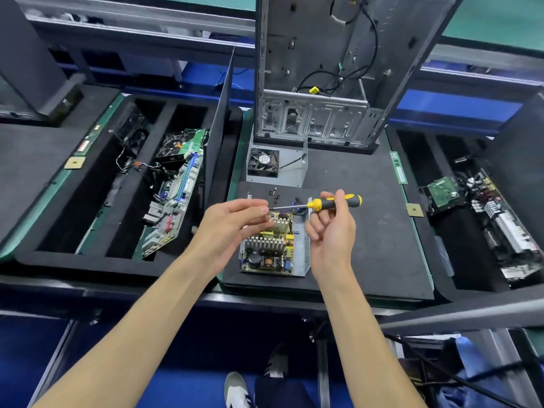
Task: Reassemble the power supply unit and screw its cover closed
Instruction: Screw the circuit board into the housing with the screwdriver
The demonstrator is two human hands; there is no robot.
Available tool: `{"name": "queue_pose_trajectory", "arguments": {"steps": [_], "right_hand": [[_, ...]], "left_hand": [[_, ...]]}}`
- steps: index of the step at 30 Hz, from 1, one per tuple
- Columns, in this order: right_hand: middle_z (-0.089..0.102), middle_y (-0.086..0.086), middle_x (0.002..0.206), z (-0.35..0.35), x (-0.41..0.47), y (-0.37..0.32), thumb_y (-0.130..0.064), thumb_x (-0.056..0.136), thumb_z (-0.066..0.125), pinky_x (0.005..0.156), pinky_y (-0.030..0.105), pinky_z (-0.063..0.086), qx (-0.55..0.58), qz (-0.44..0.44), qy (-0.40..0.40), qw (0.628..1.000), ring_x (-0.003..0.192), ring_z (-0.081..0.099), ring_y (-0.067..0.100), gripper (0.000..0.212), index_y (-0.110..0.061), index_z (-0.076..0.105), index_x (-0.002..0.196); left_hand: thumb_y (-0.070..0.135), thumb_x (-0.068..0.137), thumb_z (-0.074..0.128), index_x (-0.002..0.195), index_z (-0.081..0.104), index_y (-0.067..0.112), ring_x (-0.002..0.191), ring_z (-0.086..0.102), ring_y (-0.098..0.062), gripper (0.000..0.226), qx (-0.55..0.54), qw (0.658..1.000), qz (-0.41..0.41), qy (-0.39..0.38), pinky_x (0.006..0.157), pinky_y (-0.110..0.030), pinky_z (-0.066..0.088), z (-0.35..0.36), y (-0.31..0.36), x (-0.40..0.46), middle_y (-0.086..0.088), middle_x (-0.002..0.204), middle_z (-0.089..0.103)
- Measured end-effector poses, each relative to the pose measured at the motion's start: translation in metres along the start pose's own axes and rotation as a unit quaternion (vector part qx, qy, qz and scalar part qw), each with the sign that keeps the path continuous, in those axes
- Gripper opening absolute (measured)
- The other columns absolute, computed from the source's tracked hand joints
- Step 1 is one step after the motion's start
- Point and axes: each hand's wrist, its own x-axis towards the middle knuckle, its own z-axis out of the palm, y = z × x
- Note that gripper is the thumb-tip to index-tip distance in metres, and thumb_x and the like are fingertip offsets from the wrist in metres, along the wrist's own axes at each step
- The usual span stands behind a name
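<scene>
Yellow-and-black screwdriver: held level above the work, shaft pointing toward the left hand, handle in the right hand.
Right hand: fingers curled round the screwdriver handle, thumb on top; raised over the right side of the power supply unit.
Left hand: raised, fingertips drawn together at the screwdriver tip; whether a screw is pinched there cannot be told.
Power supply unit: open, lying on the black foam mat near its front edge, circuit board and finned heatsinks showing; grey metal wall along its right side.
Cover: grey metal with a black fan set in it, lying apart from the unit, toward the mat's back edge, just in front of the computer case.
Loose screws: small dark bits on the mat between cover and unit.
Computer case: bare metal chassis, upright at the mat's back edge, black cables hanging inside.
Left tray: black foam, holds a motherboard standing on edge.
Right tray: black foam, holds boards and parts.
</scene>
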Motion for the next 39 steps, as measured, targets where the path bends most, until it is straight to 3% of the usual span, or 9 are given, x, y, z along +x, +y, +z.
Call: {"name": "queue_pose_trajectory", "arguments": {"steps": [5, 10, 15, 22, 30, 35, 39], "right_hand": [[0.029, -0.003, 0.061, 0.001, -0.005, 0.006, -0.035, 0.108, 0.048, 0.036, 0.020, 0.024, 0.024, 0.029, 0.013, 0.999, 0.045, 0.026, 0.008, 0.033, -0.010, 0.063, 0.093], [0.031, -0.002, 0.064, 0.001, -0.006, 0.008, -0.036, 0.108, 0.049, 0.036, 0.019, 0.024, 0.030, 0.034, 0.011, 0.999, 0.048, 0.027, 0.008, 0.033, -0.011, 0.063, 0.092], [0.033, -0.002, 0.062, 0.001, -0.009, 0.009, -0.035, 0.108, 0.048, 0.036, 0.019, 0.027, 0.010, 0.016, -0.013, 1.000, 0.046, 0.030, 0.008, 0.032, -0.010, 0.062, 0.094], [0.031, -0.003, 0.062, -0.004, -0.012, 0.011, -0.035, 0.108, 0.048, 0.036, 0.020, 0.026, 0.016, 0.032, 0.006, 0.999, 0.047, 0.031, 0.009, 0.032, -0.012, 0.063, 0.092], [0.029, -0.003, 0.062, -0.005, -0.015, 0.010, -0.035, 0.108, 0.048, 0.037, 0.020, 0.026, 0.023, 0.032, 0.007, 0.999, 0.047, 0.030, 0.009, 0.033, -0.012, 0.064, 0.092], [0.029, -0.003, 0.062, -0.007, -0.017, 0.008, -0.035, 0.108, 0.048, 0.036, 0.020, 0.025, 0.029, 0.024, 0.002, 0.999, 0.046, 0.029, 0.009, 0.032, -0.012, 0.064, 0.091], [0.031, -0.004, 0.058, -0.013, -0.022, 0.008, -0.033, 0.108, 0.048, 0.036, 0.022, 0.027, -0.071, -0.043, -0.041, 0.996, 0.045, 0.029, 0.010, 0.031, -0.012, 0.063, 0.090]], "left_hand": [[0.002, 0.084, 0.078, 0.091, 0.080, 0.005, 0.082, 0.076, -0.033, 0.008, 0.074, 0.993, 0.071, 0.063, 0.082, -0.035, 0.062, 0.004, 0.000, -0.004, -0.018, 0.083, 0.075], [0.001, 0.084, 0.077, 0.091, 0.079, 0.007, 0.079, 0.077, -0.032, 0.010, 0.152, 0.980, 0.110, 0.065, 0.078, -0.036, 0.063, 0.004, 0.005, -0.005, -0.016, 0.081, 0.077], [-0.002, 0.085, 0.075, 0.093, 0.078, 0.007, 0.080, 0.077, -0.029, 0.012, 0.166, 0.980, 0.089, 0.066, 0.077, -0.033, 0.064, 0.000, 0.004, -0.006, -0.014, 0.081, 0.077], [-0.001, 0.087, 0.073, 0.089, 0.078, 0.018, 0.077, 0.077, -0.020, 0.019, 0.268, 0.949, 0.156, 0.055, 0.077, -0.030, 0.063, 0.000, -0.004, -0.009, -0.003, 0.080, 0.078], [0.005, 0.085, 0.078, 0.102, 0.076, 0.019, 0.083, 0.077, -0.023, 0.022, 0.249, 0.955, 0.154, 0.048, 0.082, -0.038, 0.063, 0.001, -0.003, -0.015, -0.005, 0.088, 0.078], [0.010, 0.085, 0.079, 0.109, 0.073, 0.020, 0.083, 0.077, -0.021, 0.027, 0.235, 0.963, 0.126, 0.044, 0.078, -0.027, 0.061, -0.004, -0.001, -0.018, -0.002, 0.091, 0.079], [0.004, 0.091, 0.070, 0.100, 0.074, 0.017, 0.085, 0.075, -0.018, 0.017, 0.264, 0.950, 0.101, 0.129, 0.071, -0.025, 0.061, -0.022, -0.012, -0.015, -0.007, 0.093, 0.076]]}}
